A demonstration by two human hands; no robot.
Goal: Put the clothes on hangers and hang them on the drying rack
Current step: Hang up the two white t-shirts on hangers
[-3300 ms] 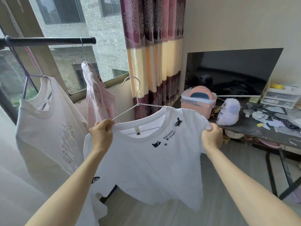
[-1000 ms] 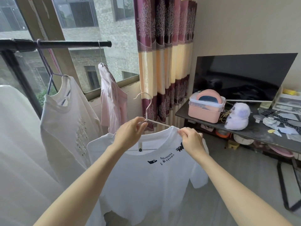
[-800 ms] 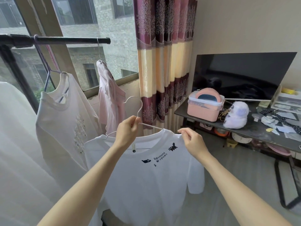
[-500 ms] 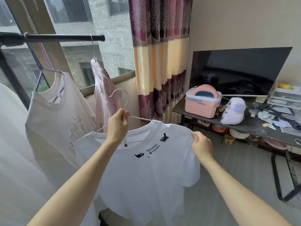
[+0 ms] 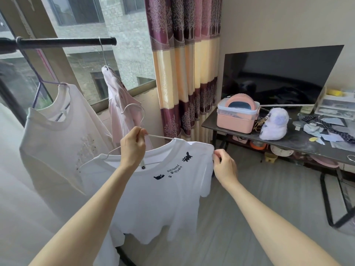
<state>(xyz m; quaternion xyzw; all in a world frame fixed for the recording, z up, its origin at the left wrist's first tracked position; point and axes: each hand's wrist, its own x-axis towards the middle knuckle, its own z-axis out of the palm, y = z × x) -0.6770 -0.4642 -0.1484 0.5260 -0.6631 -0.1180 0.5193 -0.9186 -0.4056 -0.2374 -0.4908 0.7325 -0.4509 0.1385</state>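
Frame center: left hand (image 5: 132, 148) grips white hanger (image 5: 134, 120) at its neck; right hand (image 5: 224, 166) pinches shoulder of white T-shirt (image 5: 157, 198) on it, print reads roughly "Robinhood studio". Behind, upper left: rack bar (image 5: 63, 42) with cream tee (image 5: 57, 135), pink garment (image 5: 119, 104).

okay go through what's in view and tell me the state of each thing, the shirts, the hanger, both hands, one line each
Printed white shirt: on white hanger, not yet on rail.
White hanger: held up, hook free.
Left hand: grips the hanger's neck.
Right hand: pinches the shirt's shoulder.
Pink garment: hanging from rail.
Plain white shirt: hanging.
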